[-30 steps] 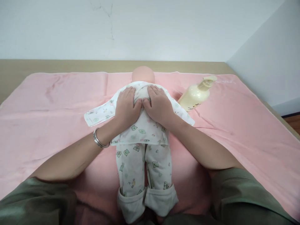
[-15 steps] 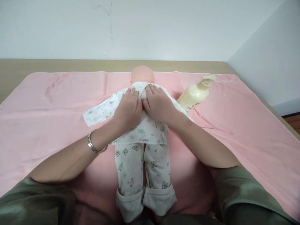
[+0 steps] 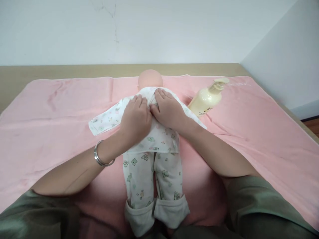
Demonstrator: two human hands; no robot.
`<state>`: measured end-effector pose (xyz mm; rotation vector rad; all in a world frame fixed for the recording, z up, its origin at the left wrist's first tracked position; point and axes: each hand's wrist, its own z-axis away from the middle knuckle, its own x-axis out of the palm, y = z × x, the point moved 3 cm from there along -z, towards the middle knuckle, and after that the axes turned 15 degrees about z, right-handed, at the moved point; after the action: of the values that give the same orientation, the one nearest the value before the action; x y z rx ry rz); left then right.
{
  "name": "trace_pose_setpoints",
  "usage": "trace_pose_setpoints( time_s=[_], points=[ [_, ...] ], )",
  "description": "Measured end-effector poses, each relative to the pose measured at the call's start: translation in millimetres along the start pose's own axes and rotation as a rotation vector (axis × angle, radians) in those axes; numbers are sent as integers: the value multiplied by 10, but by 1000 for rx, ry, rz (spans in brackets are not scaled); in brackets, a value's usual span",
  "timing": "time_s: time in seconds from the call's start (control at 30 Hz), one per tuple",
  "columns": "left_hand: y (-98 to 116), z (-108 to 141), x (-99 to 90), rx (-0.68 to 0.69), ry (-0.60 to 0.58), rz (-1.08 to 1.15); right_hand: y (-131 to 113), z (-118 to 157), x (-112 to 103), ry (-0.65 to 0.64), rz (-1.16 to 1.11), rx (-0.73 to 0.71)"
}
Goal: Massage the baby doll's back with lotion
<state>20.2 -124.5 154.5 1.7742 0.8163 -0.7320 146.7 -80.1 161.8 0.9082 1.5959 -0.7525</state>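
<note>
A baby doll [image 3: 150, 78] lies on a pink cloth, its bald head away from me and no face showing. It wears a white printed shirt [image 3: 161, 141] and matching trousers [image 3: 141, 177] with turned-up cuffs. My left hand [image 3: 137, 114] rests on the upper left of the shirt, fingers laid forward; its thumb is mostly hidden. On the upper right, my right hand [image 3: 168, 109] lies flat with the thumb pointing toward the left hand. Between the two hands the shirt fabric is creased. Neither hand appears to lift anything.
A cream pump bottle [image 3: 205, 99] lies tilted to the right of the doll, beside its sleeve. The pink cloth [image 3: 251, 132] covers most of the wooden surface [image 3: 74, 70]. A white wall [image 3: 174, 30] stands behind, and another rises at the right.
Both hands remain on the doll's shirt. The left hand's knuckles look slightly higher, and the view has shifted a little. The bottle and doll stay in place.
</note>
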Motion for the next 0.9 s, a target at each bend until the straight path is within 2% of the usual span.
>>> trace_pose_setpoints(
  time_s=[0.13, 0.3, 0.47, 0.6, 0.77, 0.9],
  points=[
    [30, 29, 12, -8, -25, 65, 11, -14, 43, -12, -3, 14],
    [-120, -190, -37, -102, -58, 136, -184, 165, -119, -38, 55, 12],
    [-193, -321, -79, -77, -42, 182, -305, 291, -189, -57, 85, -14],
    [-116, -201, -56, -67, -29, 119, -194, 175, -129, -43, 42, -36],
    [55, 48, 12, 56, 2, 104, -6, -22, -9, -7, 28, -8],
    [16, 27, 23, 7, -14, 145, -12, -21, 20, 20, 55, -18]
  ],
)
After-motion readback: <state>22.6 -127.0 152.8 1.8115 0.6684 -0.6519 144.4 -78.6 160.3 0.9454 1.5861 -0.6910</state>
